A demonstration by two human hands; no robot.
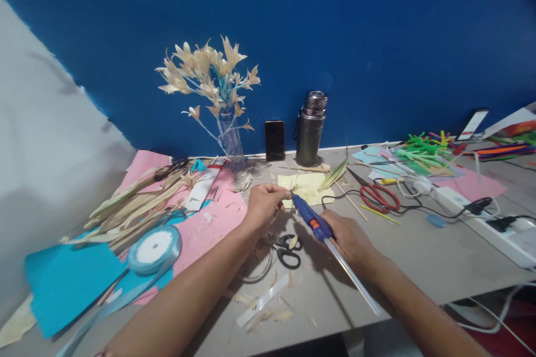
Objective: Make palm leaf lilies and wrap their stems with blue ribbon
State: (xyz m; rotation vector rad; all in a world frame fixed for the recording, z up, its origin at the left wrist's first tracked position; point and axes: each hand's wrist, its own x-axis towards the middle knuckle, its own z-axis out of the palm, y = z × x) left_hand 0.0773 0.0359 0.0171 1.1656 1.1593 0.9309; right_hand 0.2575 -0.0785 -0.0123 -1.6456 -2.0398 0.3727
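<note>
Blue wall (377, 39) fills the background, above a long grey table (402, 251). Pink paper (213, 228) covers much of its left side, strewn with pale dried strips (138, 201). Cream flowers (205, 64) on light-blue stems stand in a clear vase (231, 142) near the wall. At right lies a white power strip (464, 217) with plugs in it. Front and centre, a person's right hand (347, 240) is wrapped around the grip of a blue glue gun (307, 215), its clear glue stick jutting from the rear. The left hand (266, 206) has thumb and fingers drawn together just beside the nozzle; whether they pinch anything is too small to tell. Behind stands a dark metal flask (310, 134). A spool of light-blue ribbon (154, 248) rests at left. Smaller still are the upright phone (274, 140) and black-handled scissors (288, 254) between the forearms.
</note>
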